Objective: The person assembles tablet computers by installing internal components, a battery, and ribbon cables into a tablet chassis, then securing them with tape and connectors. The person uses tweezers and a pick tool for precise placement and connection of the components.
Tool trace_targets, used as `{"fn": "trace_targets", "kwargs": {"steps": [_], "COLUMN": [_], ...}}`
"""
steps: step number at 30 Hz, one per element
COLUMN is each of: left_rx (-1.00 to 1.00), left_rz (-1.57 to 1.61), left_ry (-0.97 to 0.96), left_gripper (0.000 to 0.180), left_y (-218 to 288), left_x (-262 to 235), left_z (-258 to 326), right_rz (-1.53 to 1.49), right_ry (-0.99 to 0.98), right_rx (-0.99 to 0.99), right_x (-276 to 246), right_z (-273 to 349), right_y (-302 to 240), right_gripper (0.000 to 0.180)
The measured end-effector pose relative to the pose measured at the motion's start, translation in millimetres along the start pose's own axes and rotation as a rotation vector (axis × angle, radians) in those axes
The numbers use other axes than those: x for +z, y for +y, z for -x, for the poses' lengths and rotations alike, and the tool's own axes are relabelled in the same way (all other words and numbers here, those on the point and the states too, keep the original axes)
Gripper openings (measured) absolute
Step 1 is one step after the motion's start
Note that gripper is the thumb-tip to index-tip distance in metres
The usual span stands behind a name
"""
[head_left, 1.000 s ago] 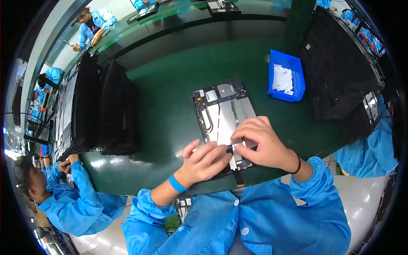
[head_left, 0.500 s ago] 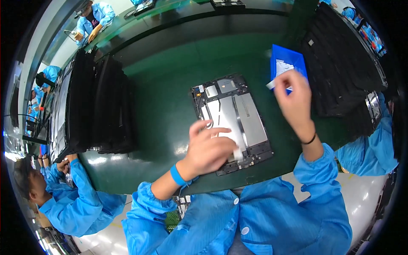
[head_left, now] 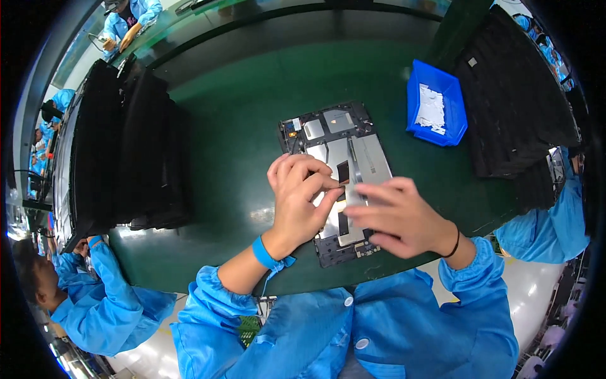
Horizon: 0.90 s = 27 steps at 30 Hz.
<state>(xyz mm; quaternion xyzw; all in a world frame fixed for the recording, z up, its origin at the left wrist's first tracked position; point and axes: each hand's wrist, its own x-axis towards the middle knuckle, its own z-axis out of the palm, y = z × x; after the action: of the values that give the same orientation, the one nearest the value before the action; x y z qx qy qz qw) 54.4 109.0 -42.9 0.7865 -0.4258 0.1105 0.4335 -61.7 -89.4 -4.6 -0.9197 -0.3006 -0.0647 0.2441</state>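
Note:
An opened tablet [head_left: 374, 165] with a black frame and silver battery panels lies on the green table in front of me. My left hand [head_left: 300, 199] is over its left half, thumb and forefinger pinched together; what they grip, if anything, is too small to make out. Beside those fingertips, my right hand [head_left: 404, 218] is stretched over the tablet's lower right, fingers apart and smeared by motion. A pale strip [head_left: 355, 197] shows between the two hands, and I cannot tell whether the right fingers touch it.
A blue bin [head_left: 459, 104] with white paper-like pieces [head_left: 431, 108] stands at the right. Black stacked panels rise at the left [head_left: 148, 151] and the right [head_left: 514, 101]. Co-workers in blue sit at the left [head_left: 113, 309] and far left [head_left: 129, 19]; another's blue sleeve [head_left: 543, 230] shows at the right.
My right hand has come from the blue bin, where it held a small white piece, left and down to the tablet. My left hand has moved up slightly and its fingers have pinched together.

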Motion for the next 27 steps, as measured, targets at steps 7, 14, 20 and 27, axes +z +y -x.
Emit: {"fn": "trace_targets", "kwargs": {"steps": [7, 14, 20, 27], "left_rx": [-0.032, -0.144, 0.015, 0.329], "left_rz": [-0.041, -0.09, -0.188, -0.028], "left_ry": [-0.035, -0.003, -0.028, 0.009], "left_gripper": [0.014, 0.03, 0.013, 0.022], "left_y": [3, 6, 11, 42], "left_x": [1, 3, -3, -6], "left_z": [-1, 0, 0, 7], "right_rz": [-0.099, 0.158, -0.082, -0.235], "right_ry": [-0.049, 0.097, 0.344, 0.509], "right_rx": [-0.003, 0.074, 0.467, 0.391], "right_x": [2, 9, 27, 30], "right_z": [-8, -12, 5, 11], "right_y": [-6, 14, 5, -8], "right_gripper": [0.039, 0.038, 0.017, 0.007]}}
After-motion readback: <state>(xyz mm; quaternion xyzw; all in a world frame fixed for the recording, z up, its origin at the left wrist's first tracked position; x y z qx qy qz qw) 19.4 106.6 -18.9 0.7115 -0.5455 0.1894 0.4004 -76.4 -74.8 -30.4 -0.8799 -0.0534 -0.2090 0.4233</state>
